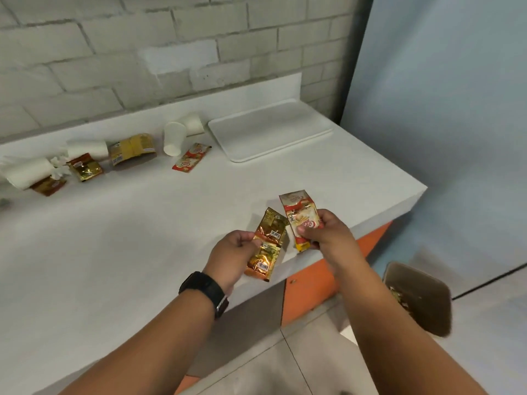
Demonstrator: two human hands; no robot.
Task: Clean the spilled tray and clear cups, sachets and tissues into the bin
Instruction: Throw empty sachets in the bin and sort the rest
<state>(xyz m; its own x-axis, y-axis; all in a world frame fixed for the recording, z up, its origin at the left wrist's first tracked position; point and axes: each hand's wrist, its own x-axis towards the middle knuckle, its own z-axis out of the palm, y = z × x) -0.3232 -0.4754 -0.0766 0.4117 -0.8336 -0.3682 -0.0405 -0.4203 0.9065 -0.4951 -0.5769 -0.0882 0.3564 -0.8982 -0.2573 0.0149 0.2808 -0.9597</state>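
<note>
gold foil sachets (266,246) pinched in the left hand (233,252), a red-and-white sachet (299,220) gripped in the right hand (322,232), both held over the counter edge (385,206) with long axes running away from the wrists. the bin (419,297) sits on the floor below and right of the grip, nearer the right hand; its contents are blurred. cups (174,138), more sachets and a tissue (58,166) lie far up-left, the tray (268,132) beyond.

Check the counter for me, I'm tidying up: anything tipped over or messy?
Yes. Along the back wall, paper cups lie on their sides among loose sachets and a crumpled tissue. The white tray looks clean and flat.
</note>
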